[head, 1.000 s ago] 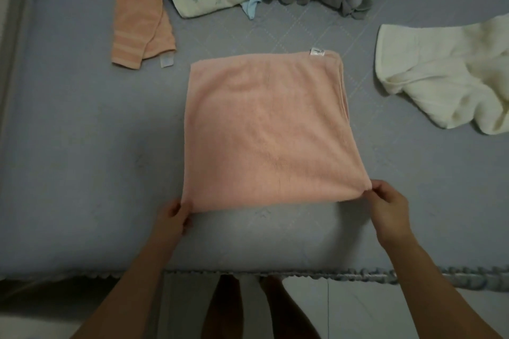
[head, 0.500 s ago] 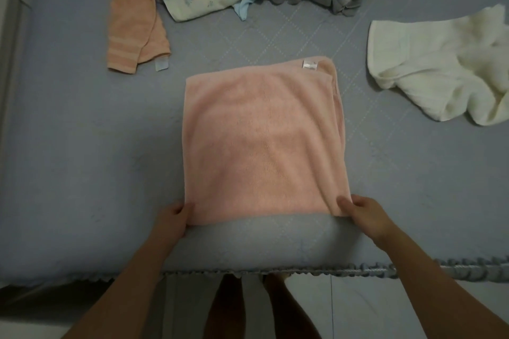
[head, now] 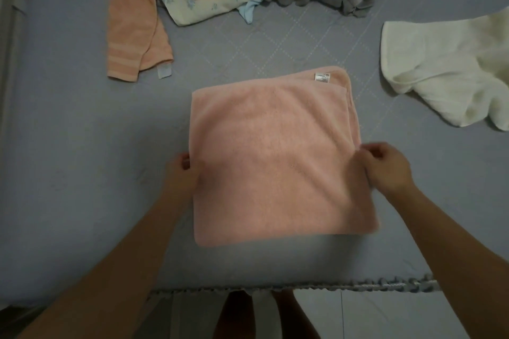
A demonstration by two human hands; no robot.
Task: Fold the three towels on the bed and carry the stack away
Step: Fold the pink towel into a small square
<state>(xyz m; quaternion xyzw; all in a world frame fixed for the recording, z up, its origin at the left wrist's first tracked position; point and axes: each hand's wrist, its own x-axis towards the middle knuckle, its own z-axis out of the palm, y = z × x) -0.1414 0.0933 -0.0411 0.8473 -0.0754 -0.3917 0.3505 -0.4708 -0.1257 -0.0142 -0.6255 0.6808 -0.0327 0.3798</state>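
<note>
- Both hands had moved up from near corners to mid side edges of folded pink terry towel [head: 272, 157], flat on grey quilted bed [head: 82, 173].
- L hand [head: 183, 173] gripped left edge; R hand [head: 385, 168] pinched right edge.
- Crumpled cream towel [head: 446, 74] lay far right, orange striped towel [head: 137, 19] far left, both unfolded.

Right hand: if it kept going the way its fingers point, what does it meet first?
The right hand points left at the pink towel whose right edge it pinches, so it meets more towel; the left hand lies beyond.
</note>
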